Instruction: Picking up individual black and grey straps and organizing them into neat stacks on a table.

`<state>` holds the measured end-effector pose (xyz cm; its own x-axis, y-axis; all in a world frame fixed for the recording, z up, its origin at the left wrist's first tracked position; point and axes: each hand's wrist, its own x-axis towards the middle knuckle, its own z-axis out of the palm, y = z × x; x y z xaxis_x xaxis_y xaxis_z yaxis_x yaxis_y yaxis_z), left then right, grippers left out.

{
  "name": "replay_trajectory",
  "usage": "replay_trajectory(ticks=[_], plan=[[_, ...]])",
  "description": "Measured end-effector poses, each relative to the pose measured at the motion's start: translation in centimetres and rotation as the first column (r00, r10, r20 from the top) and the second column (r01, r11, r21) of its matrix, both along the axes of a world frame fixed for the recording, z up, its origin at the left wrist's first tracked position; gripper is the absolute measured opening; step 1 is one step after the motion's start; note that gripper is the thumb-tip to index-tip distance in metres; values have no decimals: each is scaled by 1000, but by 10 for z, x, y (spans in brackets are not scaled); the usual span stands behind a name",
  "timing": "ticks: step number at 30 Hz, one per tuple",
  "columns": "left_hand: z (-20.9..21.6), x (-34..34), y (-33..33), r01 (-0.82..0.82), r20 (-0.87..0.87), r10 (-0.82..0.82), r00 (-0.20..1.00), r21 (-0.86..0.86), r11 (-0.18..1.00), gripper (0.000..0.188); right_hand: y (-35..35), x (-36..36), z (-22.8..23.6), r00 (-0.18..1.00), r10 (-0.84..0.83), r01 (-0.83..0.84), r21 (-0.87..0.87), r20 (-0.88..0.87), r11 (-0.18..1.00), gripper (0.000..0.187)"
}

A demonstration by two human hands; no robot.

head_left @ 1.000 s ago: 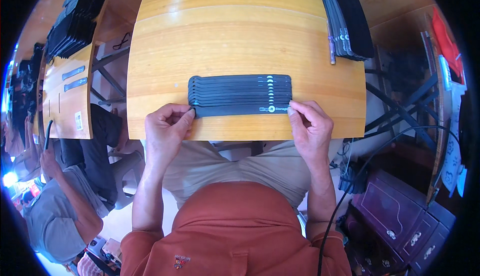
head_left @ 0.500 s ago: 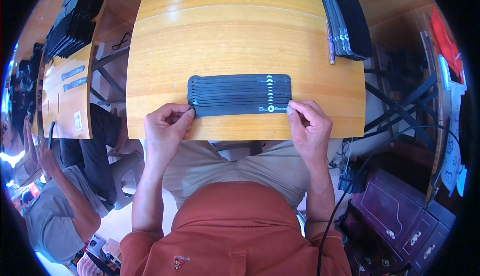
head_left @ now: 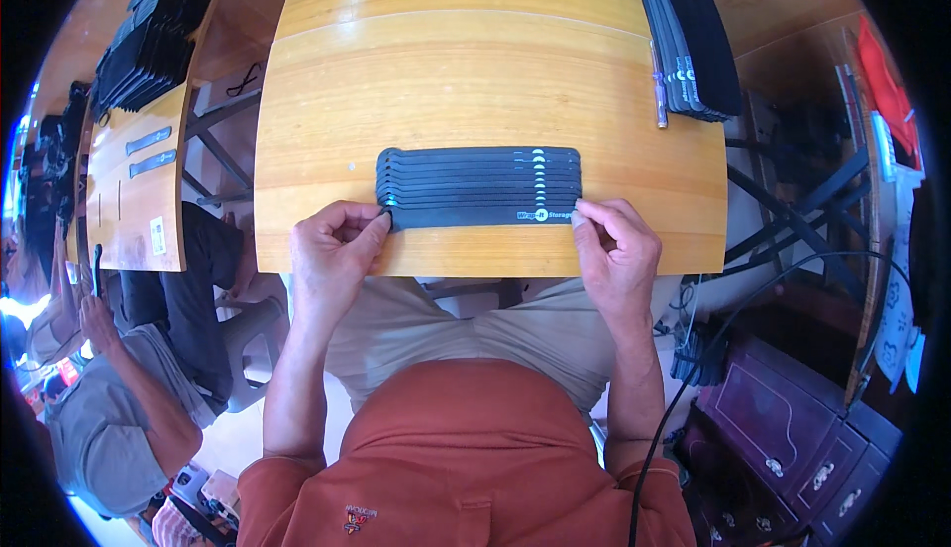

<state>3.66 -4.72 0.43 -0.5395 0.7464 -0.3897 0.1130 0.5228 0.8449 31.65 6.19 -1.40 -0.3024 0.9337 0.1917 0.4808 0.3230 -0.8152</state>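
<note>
Several dark storage straps (head_left: 456, 179) lie overlapped like shingles in front of me, each with a pale round mark near its right end. The nearest strap (head_left: 451, 218) runs along the lower edge of this row. My left hand (head_left: 342, 250) pinches its left end between thumb and fingers. At the other end, my right hand (head_left: 616, 247) grips the strap's right corner between thumb and forefinger. Both hands are low over the table's near edge, and the fingertips hide the corners they hold.
The wooden table (head_left: 466, 81) carries a pile of dark straps (head_left: 693, 42) at its far right, with a pen (head_left: 659, 86) alongside. Left, another table (head_left: 139, 200) bears stacked straps and two loose ones, with a co-worker's arm (head_left: 149, 388) nearby. A black cable (head_left: 684, 379) hangs at my right.
The whole view has shifted slightly to the right. Both of my hands keep their pinch on the nearest strap, with little movement. The co-worker's hand at the left has moved a little.
</note>
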Motion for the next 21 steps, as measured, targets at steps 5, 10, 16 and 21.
replay_trajectory(ticks=[5,10,16,21], plan=[[-1,-1,0,-2,8,2,1000,-8,1000,14,1,0,1,1000,5,-5,16,15,1000,12],[-4,-2,-1,-8,4,8,1000,0,1000,14,-1,-1,2,1000,-8,8,-21,-2,1000,11],[-2,-1,1,11,-15,-11,1000,-9,1000,13,0,0,1,1000,-16,17,-16,21,1000,11],[2,4,3,-37,13,36,999,17,999,12,1,0,0,1000,-13,12,-32,-13,999,11]])
